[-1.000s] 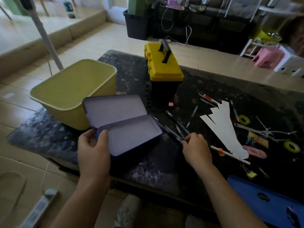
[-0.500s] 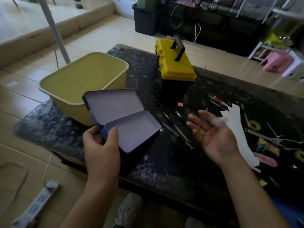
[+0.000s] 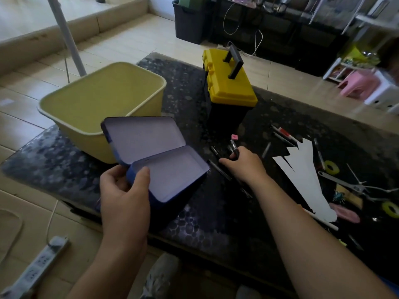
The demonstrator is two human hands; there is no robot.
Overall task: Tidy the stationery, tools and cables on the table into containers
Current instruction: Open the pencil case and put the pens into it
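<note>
Left hand (image 3: 124,199) grips open blue pencil tin (image 3: 168,171). Right hand (image 3: 244,166) pinches black pen (image 3: 235,147) on dark pebbled table (image 3: 205,225). Yellow toolbox (image 3: 230,87) beyond; tiled floor (image 3: 121,46).

On my feed, a pale tiled floor (image 3: 121,42) runs back to a raised beige ledge (image 3: 71,29). A white pole (image 3: 67,37) slants through the upper left. At lower left I see a white power strip (image 3: 35,266) lying on the floor, its cord (image 3: 50,221) trailing upward. At the back, a black bin (image 3: 191,22) sits beside dark shelving (image 3: 280,29), and white cables (image 3: 258,42) hang in front of the shelving. A pink stool (image 3: 359,84) stands at far right. A light shoe (image 3: 160,275) shows at the bottom edge.
</note>
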